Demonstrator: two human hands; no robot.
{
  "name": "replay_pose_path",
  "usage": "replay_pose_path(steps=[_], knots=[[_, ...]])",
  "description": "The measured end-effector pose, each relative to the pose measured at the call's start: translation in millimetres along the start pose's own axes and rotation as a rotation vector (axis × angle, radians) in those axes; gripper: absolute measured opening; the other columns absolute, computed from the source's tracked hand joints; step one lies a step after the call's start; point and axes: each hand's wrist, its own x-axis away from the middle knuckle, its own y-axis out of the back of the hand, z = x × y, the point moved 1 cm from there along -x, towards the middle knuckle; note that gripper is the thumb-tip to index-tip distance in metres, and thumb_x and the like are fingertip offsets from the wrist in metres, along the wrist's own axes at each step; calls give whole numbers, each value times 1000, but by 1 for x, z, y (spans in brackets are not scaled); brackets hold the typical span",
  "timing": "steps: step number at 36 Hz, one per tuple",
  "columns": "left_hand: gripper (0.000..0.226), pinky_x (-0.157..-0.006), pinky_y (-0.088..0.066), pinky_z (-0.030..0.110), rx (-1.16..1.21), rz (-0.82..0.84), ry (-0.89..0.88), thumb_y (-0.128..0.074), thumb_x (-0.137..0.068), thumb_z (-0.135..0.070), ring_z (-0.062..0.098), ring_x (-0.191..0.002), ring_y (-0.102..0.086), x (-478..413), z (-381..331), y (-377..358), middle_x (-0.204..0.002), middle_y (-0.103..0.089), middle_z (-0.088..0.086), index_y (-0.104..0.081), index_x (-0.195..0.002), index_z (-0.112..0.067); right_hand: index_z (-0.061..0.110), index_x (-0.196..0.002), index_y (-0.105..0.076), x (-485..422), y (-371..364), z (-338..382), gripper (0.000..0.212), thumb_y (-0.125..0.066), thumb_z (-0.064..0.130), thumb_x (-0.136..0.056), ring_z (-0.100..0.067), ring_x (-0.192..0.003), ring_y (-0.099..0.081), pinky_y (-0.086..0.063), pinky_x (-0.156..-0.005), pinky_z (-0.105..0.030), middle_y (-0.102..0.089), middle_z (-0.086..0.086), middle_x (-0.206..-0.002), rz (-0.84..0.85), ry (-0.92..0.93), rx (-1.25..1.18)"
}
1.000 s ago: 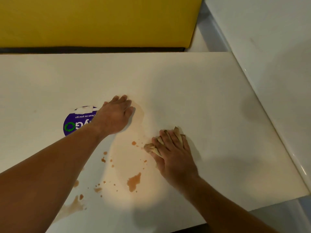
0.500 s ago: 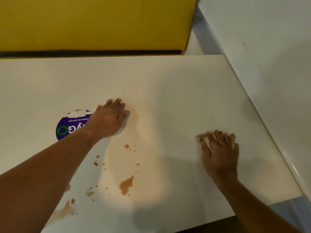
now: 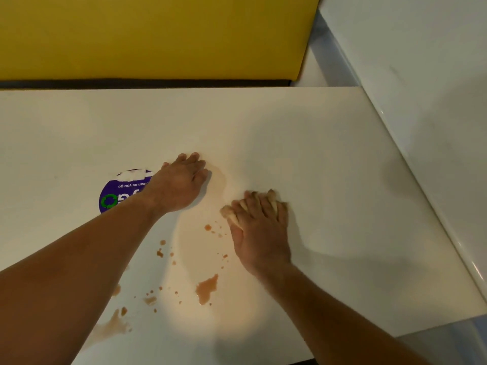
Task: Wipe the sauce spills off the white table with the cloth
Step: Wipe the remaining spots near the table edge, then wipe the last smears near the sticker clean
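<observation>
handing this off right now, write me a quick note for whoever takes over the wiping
Right hand: palm down, pressing the crumpled cloth on the white table, at the right edge of the pale smear.
Left hand: flat on the table, empty, partly over the purple sticker.
Done: nothing finished; the middle patch is only smeared thin.
Left: the large orange blob near the front edge, the small drops around it, the streak by the left forearm, then the smear itself.
</observation>
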Motion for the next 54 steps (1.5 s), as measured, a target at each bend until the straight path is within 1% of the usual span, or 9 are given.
replay_pose_path(steps=[4, 14, 18, 22, 25, 29, 37, 40, 54], knots=[[48, -117, -13, 47, -22, -9, -23, -24, -105, -34, 21, -148, -15, 2, 1, 0, -161, -20, 2, -36, -148, -16, 31, -118, -62, 21, 3, -46, 31, -45, 39, -93, -32, -135, -39, -28, -110, -55, -54, -2, -138, 6, 131, -38], [64, -111, -24, 49, -55, 8, -21, -13, -97, -50, 23, -140, -29, 10, -17, 11, -155, -33, 5, -39, -143, -15, 30, -136, -52, 23, 15, -76, 55, -28, 57, -95, -31, -139, -32, -27, -109, -56, -46, -4, -147, 29, -126, -76], [71, -118, -15, 51, -38, 1, -25, -11, -91, -57, 21, -149, -14, 17, -41, 1, -162, -17, 0, -25, -152, -24, 44, -148, -21, 18, 36, -84, 65, -15, 71, -89, -14, -148, -4, -7, -119, -48, -21, 8, -159, 125, -186, -552], [82, -115, -28, 43, 25, -93, -70, -10, -85, -68, 21, -144, -28, 21, -84, -13, -157, -31, 2, -34, -150, -24, 29, -142, -43, 9, 67, -99, 47, -34, 44, -98, 3, -134, -32, -27, -114, -27, -41, 16, -144, -24, -274, -902], [76, -108, -33, 32, 70, -113, -42, -18, -87, -67, 20, -138, -38, 30, -132, -19, -152, -41, -1, -38, -147, -25, 19, -131, -56, -3, 76, -128, 34, -40, 27, -102, -4, -124, -46, -33, -101, -15, -55, 5, -135, -52, -214, -742], [57, -92, -45, 35, 37, -185, -1, -29, -95, -61, 22, -121, -52, 46, -190, -37, -135, -55, -4, -49, -136, -27, 13, -129, -59, -18, 70, -174, 35, -46, 29, -100, -22, -131, -44, -34, -108, -30, -56, -5, -135, 17, -87, -451], [72, -95, -18, 82, -140, -147, 276, -24, -91, -75, 47, -142, -23, 52, -238, -113, -156, -32, 10, -43, -144, -29, 17, -132, -56, -29, 70, -230, 38, -45, 33, -100, -28, -140, -32, -30, -113, -46, -52, -5, -142, 53, -4, -250], [74, -100, -16, 78, -130, -139, 291, -16, -90, -76, 46, -146, -6, 46, -240, -122, -162, -14, 8, -25, -150, -34, 21, -133, -55, -27, 67, -237, 41, -41, 40, -100, -26, -141, -31, -29, -113, -49, -50, -2, -143, 63, -9, -258], [37, -77, -47, 45, -163, -439, -79, -56, -90, -50, 30, -95, -62, 41, -218, -119, -113, -65, 5, -66, -106, -17, 25, -137, -51, -20, 57, -228, 52, -27, 50, -99, -23, -145, -22, -20, -115, -53, -43, 1, -149, 145, 40, -237]])
